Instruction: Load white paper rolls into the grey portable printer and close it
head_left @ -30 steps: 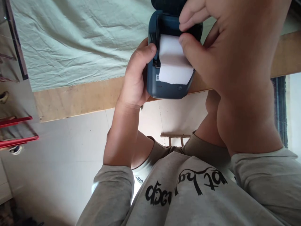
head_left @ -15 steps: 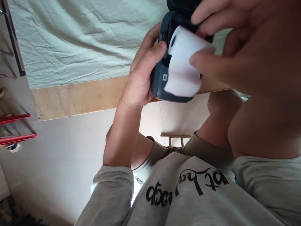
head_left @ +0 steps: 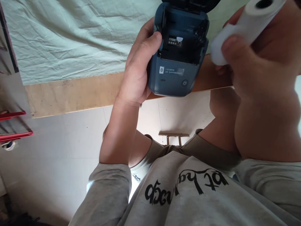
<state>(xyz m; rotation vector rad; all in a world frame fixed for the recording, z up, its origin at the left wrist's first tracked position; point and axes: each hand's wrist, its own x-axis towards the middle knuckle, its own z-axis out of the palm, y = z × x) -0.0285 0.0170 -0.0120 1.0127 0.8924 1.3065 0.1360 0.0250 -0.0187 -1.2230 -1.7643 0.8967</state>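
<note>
My left hand (head_left: 143, 59) is closed around the left side of a dark blue portable label printer (head_left: 172, 78), its thumb on the rim of the paper bay. The printer's black lid (head_left: 191, 4) is raised at the top of the view, and the bay inside has no roll in it; a small printed label shows on its floor. To the right of the printer, my right hand (head_left: 256, 66) grips a white paper roll (head_left: 256, 20), tilted so that its dark core faces up. The thumb presses on the roll's loose paper end.
A pale green cloth (head_left: 82, 40) covers the surface ahead, with a wooden edge (head_left: 77, 95) along its front. At the left stand red bars (head_left: 16, 135) of a rack. A small wooden stool (head_left: 174, 134) shows on the tiled floor, beyond my lap.
My right hand has lifted the paper roll out of the printer and carried it to the right, turning it. The printer's bay is now uncovered. My left hand still holds the printer.
</note>
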